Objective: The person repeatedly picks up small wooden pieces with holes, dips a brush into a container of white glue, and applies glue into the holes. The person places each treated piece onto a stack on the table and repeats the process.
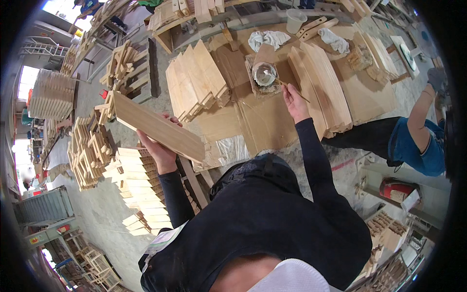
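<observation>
Over the cardboard, the right hand pinches a stick. The left hand clasps a board, probably stiff, best held mid-length.

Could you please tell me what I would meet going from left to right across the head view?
A tall layered wood stack → the left hand holding a pale board → a white-smeared container → the right hand holding a thin stick → a co-worker's blue shirt.

On my screen I've got the pot between left board stack and right board stack, cardboard beneath, rag just beyond.
</observation>
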Motion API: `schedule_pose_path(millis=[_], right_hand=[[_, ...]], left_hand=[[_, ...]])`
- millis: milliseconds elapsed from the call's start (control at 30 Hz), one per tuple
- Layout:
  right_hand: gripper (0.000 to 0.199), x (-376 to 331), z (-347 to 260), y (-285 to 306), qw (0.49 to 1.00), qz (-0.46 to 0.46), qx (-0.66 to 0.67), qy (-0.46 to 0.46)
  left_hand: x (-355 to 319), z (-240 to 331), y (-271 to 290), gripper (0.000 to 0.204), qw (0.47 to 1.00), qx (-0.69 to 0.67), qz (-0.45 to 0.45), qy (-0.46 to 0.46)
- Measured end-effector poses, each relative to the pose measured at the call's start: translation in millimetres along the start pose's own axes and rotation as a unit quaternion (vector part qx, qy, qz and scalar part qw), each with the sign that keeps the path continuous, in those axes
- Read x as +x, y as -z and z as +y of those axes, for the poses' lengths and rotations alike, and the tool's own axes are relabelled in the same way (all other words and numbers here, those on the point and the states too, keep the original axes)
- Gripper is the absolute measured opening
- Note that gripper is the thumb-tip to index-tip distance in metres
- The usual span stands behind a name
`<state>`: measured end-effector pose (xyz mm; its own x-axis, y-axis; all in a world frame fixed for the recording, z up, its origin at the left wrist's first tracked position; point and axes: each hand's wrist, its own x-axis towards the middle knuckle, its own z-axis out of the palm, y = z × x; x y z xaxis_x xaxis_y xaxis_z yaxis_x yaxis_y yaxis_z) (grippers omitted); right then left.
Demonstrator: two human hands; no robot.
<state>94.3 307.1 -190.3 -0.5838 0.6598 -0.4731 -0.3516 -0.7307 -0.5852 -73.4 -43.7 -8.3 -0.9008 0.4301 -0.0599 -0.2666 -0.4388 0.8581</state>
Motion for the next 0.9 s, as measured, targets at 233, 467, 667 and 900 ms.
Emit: schedule_pose_path(millis=[233,467,667,900], right_hand=[[0.02,-2,-14,-16,0.997,0.064,-0.025,-0.046],[0.024,8,-18,-5,0.998,-0.021,0.003,0.056],[0.021,-92,-54,-118,0.991,-0.105,-0.037,0.071],[0.018,-164,-48,-188,0.937,-0.212,-0.198,0.197]], left_hand=[[-5,-7,4,0.059,0.992,0.076,-0.097,-0.017],[-20,-21,-22,0.056,0.971,0.211,-0.109,0.015],[-29,-29,-35,0.049,0.964,0.187,-0.159,0.102],[-37,-32,-45,0.047,0.962,0.167,-0.182,0.115]])
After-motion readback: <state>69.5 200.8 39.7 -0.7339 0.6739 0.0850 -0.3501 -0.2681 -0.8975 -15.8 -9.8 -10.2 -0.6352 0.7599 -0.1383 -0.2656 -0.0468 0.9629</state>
